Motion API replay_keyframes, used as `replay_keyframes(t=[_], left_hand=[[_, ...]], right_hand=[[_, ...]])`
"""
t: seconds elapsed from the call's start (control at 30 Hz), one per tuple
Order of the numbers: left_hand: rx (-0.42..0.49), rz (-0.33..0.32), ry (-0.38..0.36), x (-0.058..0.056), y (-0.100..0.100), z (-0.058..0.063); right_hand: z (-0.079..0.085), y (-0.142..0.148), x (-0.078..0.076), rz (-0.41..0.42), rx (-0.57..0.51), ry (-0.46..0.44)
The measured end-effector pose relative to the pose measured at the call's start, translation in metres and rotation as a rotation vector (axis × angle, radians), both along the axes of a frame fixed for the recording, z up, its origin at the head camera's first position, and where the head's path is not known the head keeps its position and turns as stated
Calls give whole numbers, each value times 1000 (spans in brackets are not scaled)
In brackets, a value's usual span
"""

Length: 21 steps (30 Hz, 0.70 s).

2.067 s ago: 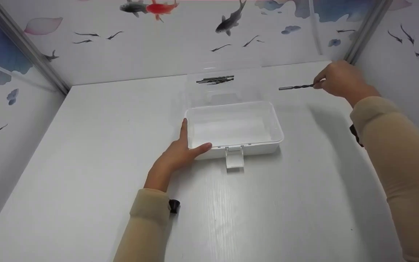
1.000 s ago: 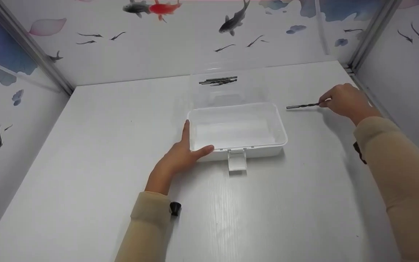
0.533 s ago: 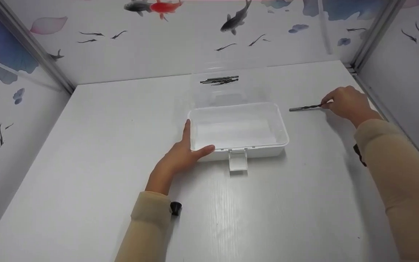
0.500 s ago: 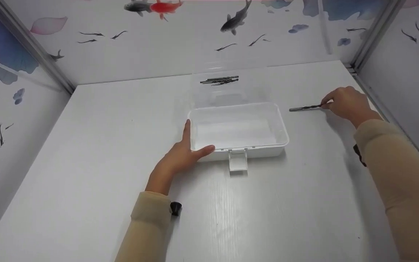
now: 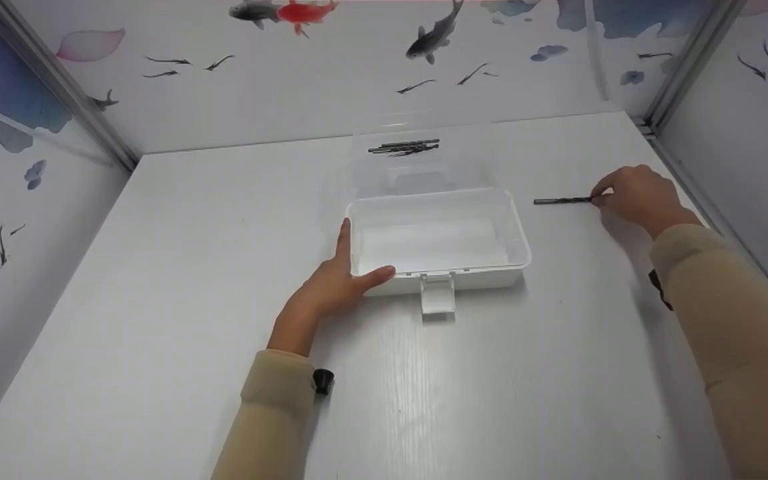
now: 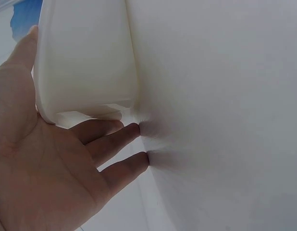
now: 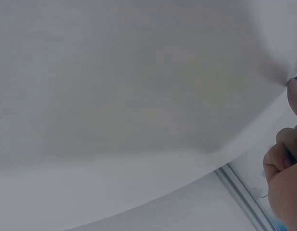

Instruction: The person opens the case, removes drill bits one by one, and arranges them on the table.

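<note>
An uncovered white plastic box stands mid-table, its front latch hanging down. My left hand rests spread at the box's front left corner, thumb on the front rim and index finger along the left side. In the left wrist view, the left hand has its fingers extended, with two fingertips at the table surface. My right hand pinches the right end of a dark drill bit, which lies level, close over the table right of the box. In the right wrist view, the right hand shows only at the edge.
A clear lid lies folded back behind the box, and several drill bits are bunched within its outline. Printed panels wall the white table at the back and sides.
The right hand has come toward me with the drill bit, down beside the box, then shifted only slightly during the last second. The left hand has stayed on the box.
</note>
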<state>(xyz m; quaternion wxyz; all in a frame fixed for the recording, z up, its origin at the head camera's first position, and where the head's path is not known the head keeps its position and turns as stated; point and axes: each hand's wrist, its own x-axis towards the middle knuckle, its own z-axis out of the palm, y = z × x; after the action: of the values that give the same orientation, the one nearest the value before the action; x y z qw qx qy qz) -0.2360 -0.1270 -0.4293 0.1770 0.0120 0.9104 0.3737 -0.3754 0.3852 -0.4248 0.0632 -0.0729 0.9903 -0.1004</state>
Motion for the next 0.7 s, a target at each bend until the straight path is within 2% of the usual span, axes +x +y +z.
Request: replay_keyframes(t=[0.17, 0.4, 0.53, 0.7], left_hand=[[1, 0, 14, 0, 1, 0], [2, 3, 10, 0, 1, 1], [3, 11, 10, 0, 2, 0], [11, 0, 13, 0, 1, 0]], right_hand=[[1, -1, 1, -16, -5, -16], [5, -2, 2, -3, -16, 12], [12, -2, 1, -4, -76, 43], [26, 3, 3, -78, -171, 16]])
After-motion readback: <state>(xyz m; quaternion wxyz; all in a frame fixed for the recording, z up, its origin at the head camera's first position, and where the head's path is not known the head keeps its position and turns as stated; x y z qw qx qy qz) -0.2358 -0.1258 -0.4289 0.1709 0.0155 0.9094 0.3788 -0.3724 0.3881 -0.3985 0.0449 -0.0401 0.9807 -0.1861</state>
